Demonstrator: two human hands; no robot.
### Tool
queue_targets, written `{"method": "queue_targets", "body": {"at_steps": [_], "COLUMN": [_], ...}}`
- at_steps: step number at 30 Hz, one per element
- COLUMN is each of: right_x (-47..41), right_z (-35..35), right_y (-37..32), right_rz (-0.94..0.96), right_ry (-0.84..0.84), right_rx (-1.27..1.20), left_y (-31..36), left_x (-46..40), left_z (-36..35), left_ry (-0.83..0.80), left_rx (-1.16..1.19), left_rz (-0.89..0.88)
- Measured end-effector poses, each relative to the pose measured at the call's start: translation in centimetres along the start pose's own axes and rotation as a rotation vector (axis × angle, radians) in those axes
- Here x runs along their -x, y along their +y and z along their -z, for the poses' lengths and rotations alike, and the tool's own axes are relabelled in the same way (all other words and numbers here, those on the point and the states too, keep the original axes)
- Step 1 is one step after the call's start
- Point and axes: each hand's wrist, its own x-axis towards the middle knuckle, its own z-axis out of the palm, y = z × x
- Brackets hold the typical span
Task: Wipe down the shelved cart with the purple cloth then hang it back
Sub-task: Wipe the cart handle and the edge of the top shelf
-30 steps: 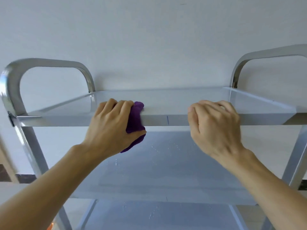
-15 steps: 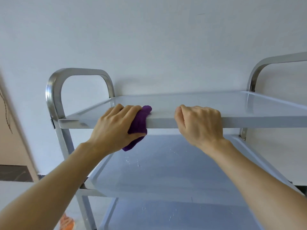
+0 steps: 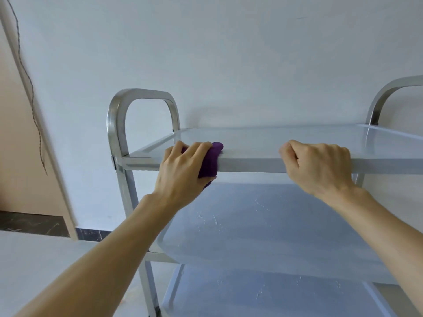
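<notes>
Left hand (image 3: 183, 170) is gripping the purple cloth (image 3: 209, 164) against the top shelf's front edge (image 3: 251, 165), mid-frame. Right hand (image 3: 318, 165) is curling over the same edge, holding the stainless cart (image 3: 119, 124). Pushing too hard sideways could be rolling it away.

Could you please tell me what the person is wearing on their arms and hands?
Nothing shows on either: the left hand and right hand are bare, without gloves, rings or a watch, and both forearms are uncovered, with no sleeve reaching into view.

Both arms outstretched, left hand (image 3: 183, 172) and right hand (image 3: 318, 167) fingers curled.
</notes>
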Motion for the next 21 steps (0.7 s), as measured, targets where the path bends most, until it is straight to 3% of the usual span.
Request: {"method": "queue_targets", "body": {"at_steps": [3,6,12,17,21], "right_x": [-0.8,-1.6,-0.9,-1.2,-1.6], "right_z": [0.8,0.5,-1.6,-2.2,-1.8], "right_y": [-1.8,-5.6,-7.6,-7.9,-9.0], "right_rz": [-0.012,0.095,0.151,0.139,0.077], "right_ry": [-0.029,-0.066,0.013,0.040,0.058], "right_rx": [-0.070,-0.166,-0.055,-0.173,-0.182], "left_y": [0.9,1.6,-1.7,-8.1,-9.1], "left_x": [0.2,0.3,-0.1,1.7,1.9], "left_z": [0.4,0.5,1.3,2.9,2.8], "left_ry": [0.013,0.021,-0.074,-0.163,-0.164], "left_rx": [-0.018,-0.059,-0.097,-0.104,-0.060], "left_rz": [-0.016,-0.030,-0.116,0.055,0.105]}}
